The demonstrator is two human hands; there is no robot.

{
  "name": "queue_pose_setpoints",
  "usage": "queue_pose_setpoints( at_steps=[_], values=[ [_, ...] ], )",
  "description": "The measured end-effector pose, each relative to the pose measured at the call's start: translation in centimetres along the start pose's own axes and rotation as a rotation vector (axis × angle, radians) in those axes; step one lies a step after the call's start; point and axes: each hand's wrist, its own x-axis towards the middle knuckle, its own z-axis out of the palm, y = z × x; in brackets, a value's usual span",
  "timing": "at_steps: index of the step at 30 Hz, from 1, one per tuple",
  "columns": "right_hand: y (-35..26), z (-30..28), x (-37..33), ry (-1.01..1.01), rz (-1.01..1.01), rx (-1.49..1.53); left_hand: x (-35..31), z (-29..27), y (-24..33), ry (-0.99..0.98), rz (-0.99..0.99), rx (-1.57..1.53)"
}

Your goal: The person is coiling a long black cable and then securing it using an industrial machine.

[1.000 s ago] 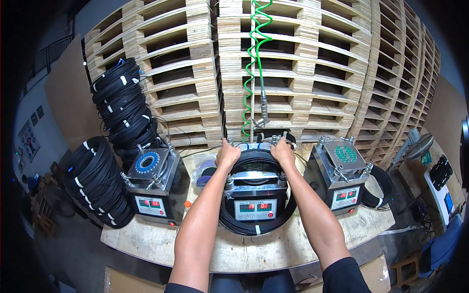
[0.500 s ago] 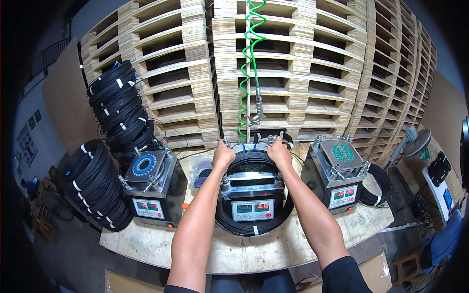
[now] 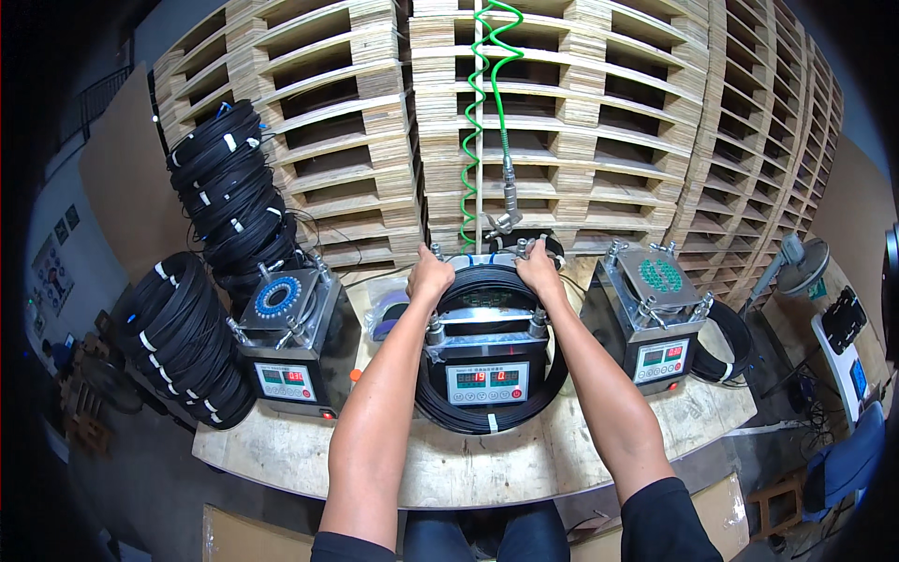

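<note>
My left hand [image 3: 431, 277] is closed at the left rear metal clamp post [image 3: 436, 251] of the middle benchtop machine [image 3: 488, 382]. At the opposite rear corner, my right hand [image 3: 537, 273] closes about the other clamp post [image 3: 522, 247]; the fingers partly hide both posts. A large coil of black cable [image 3: 491, 423] hangs around the machine's body, with a white tie at its lowest point. Between my forearms, the machine's flat metal top plate [image 3: 482, 323] and lit red display show. The coil's upper part passes just below my wrists.
Similar machines stand left [image 3: 290, 342] and right [image 3: 650, 323] on the wooden table [image 3: 524, 468]. Tall stacks of black cable coils [image 3: 183, 351] rise at left. Behind are stacked pallets [image 3: 552, 122] and a hanging green air hose with an air gun [image 3: 508, 201]. A fan [image 3: 803, 267] stands right.
Both hands stay at the rear posts, almost unmoved. The view has shifted slightly, and the red readings on the machines' displays differ. The hanging air gun appears a little farther right.
</note>
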Motion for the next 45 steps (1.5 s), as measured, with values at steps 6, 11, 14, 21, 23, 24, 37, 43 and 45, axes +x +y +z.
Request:
queue_pose_setpoints(
  at_steps=[6,11,14,21,23,24,37,43,45],
  values=[
    [-1.5,-0.4,-0.6,-0.034,0.052,-0.073,6.2,2.6,-4.5,-0.037,0.151,-0.122],
    [-0.6,-1.1,-0.6,-0.02,0.071,-0.197,3.8,2.5,-3.0,-0.026,0.219,-0.094],
    [0.2,-0.8,0.0,-0.013,0.026,-0.128,2.3,1.7,-1.8,0.023,0.115,-0.052],
    [0.1,-0.1,-0.1,-0.011,-0.035,0.016,2.2,1.0,-2.3,0.034,0.146,-0.02],
    [0.1,-0.4,-0.2,-0.015,-0.029,0.013,2.4,1.1,-2.5,0.028,0.135,-0.039],
    [0.1,-0.5,-0.2,-0.02,-0.02,0.009,2.5,1.3,-2.5,0.009,0.163,-0.108],
    [-0.1,-0.6,-0.2,-0.032,0.091,-0.067,2.3,1.6,-2.3,0.041,0.088,-0.062],
    [0.1,-0.4,0.1,-0.039,0.06,-0.049,2.4,1.4,-2.1,0.024,0.081,-0.029],
    [-0.4,-0.4,-0.3,-0.03,0.075,-0.033,2.3,1.3,-2.2,0.019,0.083,-0.035]
  ],
)
